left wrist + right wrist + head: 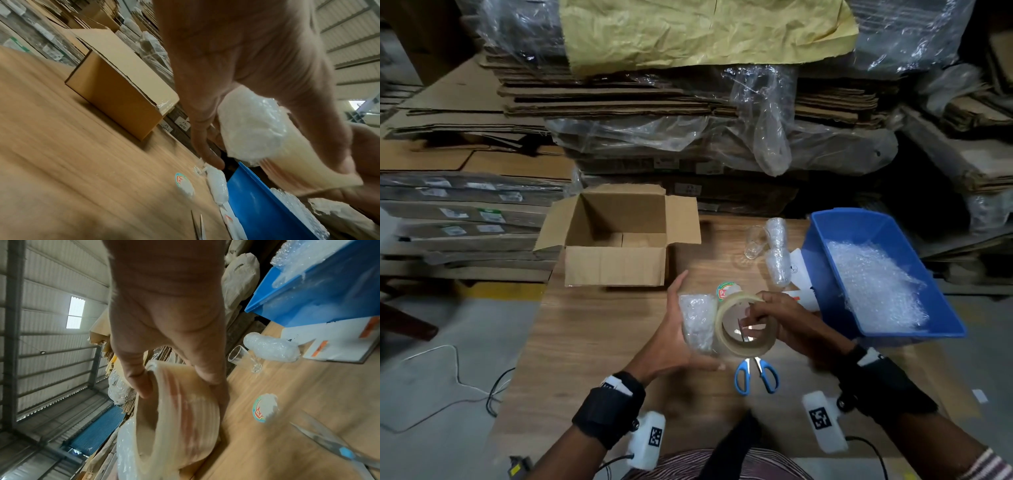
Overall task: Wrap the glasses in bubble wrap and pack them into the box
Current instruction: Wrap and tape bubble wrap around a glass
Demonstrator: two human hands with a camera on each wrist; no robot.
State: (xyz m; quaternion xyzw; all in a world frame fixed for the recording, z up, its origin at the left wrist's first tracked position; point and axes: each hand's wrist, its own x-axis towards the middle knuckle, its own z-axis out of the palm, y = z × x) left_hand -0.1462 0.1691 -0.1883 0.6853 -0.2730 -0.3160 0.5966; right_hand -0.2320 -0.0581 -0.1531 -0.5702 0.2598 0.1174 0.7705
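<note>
Head view: the left hand [671,337] cradles a wrapped glass [697,322], thumb and fingers curled around it, above the table [592,329]. The right hand [780,317] pinches the tape roll [744,325] touching the bundle. Best to free the tape end, press it onto the overlap, pull taut, then cut with the scissors [756,375]. The box [616,236] stands open.

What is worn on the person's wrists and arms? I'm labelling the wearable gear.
Both hands, left hand and right hand, are bare. Each wrist carries a black strap, a white camera unit with a square black-and-white marker, and a black cable. A striped cuff shows on the right forearm.
</note>
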